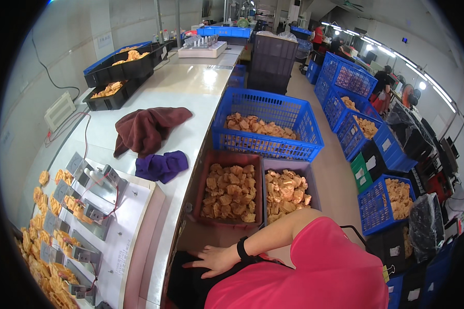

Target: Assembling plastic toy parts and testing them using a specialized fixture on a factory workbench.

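Note:
My right hand [216, 260] lies palm down on the dark cloth over my lap, fingers spread, holding nothing. A black band [243, 249] circles that wrist. My left hand is out of view. Just beyond the right hand stands a dark red crate [200, 193] filled with small tan pieces, whose kind I cannot make out. A greyish bin [314, 191] beside it holds more of them. On the bench to the left sits a white board fixture [134, 226] with a row of grey metal clamp units [95, 212], several with tan pieces at them.
Loose tan pieces [36, 247] heap at the bench's left edge. A brown cloth [149, 129] and a purple cloth [162, 166] lie on the white bench [191, 92]. Black trays [111, 100] stand farther back. A blue crate [268, 149] and stacked blue crates [345, 113] line the floor.

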A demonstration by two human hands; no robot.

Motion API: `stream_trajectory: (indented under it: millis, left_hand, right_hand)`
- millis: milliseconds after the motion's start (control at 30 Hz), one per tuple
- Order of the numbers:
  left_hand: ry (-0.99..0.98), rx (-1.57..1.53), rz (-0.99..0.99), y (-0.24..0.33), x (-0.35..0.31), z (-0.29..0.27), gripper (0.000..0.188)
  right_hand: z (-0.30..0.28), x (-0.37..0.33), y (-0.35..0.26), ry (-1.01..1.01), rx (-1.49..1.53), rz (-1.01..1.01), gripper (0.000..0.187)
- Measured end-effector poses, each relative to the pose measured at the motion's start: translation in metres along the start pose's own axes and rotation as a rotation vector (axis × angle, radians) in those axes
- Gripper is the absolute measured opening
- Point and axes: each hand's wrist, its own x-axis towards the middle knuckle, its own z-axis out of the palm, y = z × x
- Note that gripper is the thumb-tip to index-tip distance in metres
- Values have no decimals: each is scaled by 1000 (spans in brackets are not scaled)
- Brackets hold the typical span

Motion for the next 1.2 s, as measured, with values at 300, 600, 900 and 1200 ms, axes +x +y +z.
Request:
stream_trajectory:
  millis: [300, 600, 900, 1200]
  left_hand:
    - [-1, -16, 9, -2, 1, 0, 32]
    - [3, 6, 4, 2, 0, -1, 33]
    - [-13, 17, 1, 0, 1, -1, 34]
    - [-6, 8, 3, -1, 1, -1, 34]
  right_hand:
    - [4, 0, 1, 38, -58, -6, 70]
    - [3, -1, -1, 50, -54, 1, 69]
    - [4, -1, 1, 53, -65, 12, 69]
    - [5, 0, 2, 73, -60, 10, 69]
